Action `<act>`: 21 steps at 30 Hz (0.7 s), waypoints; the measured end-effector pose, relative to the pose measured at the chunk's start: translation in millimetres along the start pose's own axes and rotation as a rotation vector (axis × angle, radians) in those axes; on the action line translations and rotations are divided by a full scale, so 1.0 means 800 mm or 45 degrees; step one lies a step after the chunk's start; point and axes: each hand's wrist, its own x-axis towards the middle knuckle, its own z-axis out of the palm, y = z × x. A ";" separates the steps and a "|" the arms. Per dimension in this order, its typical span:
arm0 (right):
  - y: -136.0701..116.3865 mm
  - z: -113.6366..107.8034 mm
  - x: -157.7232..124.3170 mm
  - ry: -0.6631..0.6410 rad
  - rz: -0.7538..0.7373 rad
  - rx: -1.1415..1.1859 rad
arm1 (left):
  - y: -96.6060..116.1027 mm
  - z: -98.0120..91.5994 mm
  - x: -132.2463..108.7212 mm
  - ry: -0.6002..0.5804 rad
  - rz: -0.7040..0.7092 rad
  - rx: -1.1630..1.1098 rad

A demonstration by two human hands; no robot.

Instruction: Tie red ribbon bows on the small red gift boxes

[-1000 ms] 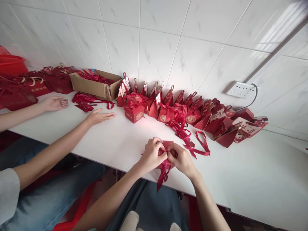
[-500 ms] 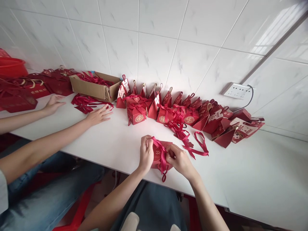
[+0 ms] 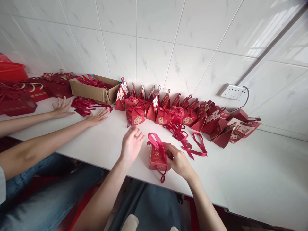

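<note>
A small red gift box with gold print sits on the table before me, a cord loop hanging from its near side. Over its top runs a red satin ribbon, standing up in a loop. The fingers of my right hand are pinched at the box's right side, closed on the ribbon; their tips are partly hidden. Left of the box and apart from it, my left hand is raised with its fingers curled together and nothing visible in them.
Several red gift boxes line the wall. Loose ribbons lie behind my box. At left stand a cardboard box of ribbons and red bags. A co-worker's hands rest on the white table. A socket strip is on the wall.
My left hand has let go of the ribbon and moved left, away from the box. The box has turned slightly. The co-worker's left-side hand has shifted right with fingers spread.
</note>
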 end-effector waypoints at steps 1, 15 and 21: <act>-0.002 -0.002 0.000 -0.024 0.006 0.011 | 0.009 -0.003 0.004 0.013 0.093 -0.031; -0.009 -0.004 0.004 0.068 0.165 0.326 | -0.063 -0.047 0.017 -0.142 -0.274 0.964; -0.002 -0.007 0.000 0.072 0.372 1.086 | -0.049 -0.030 0.027 -0.108 -0.243 0.541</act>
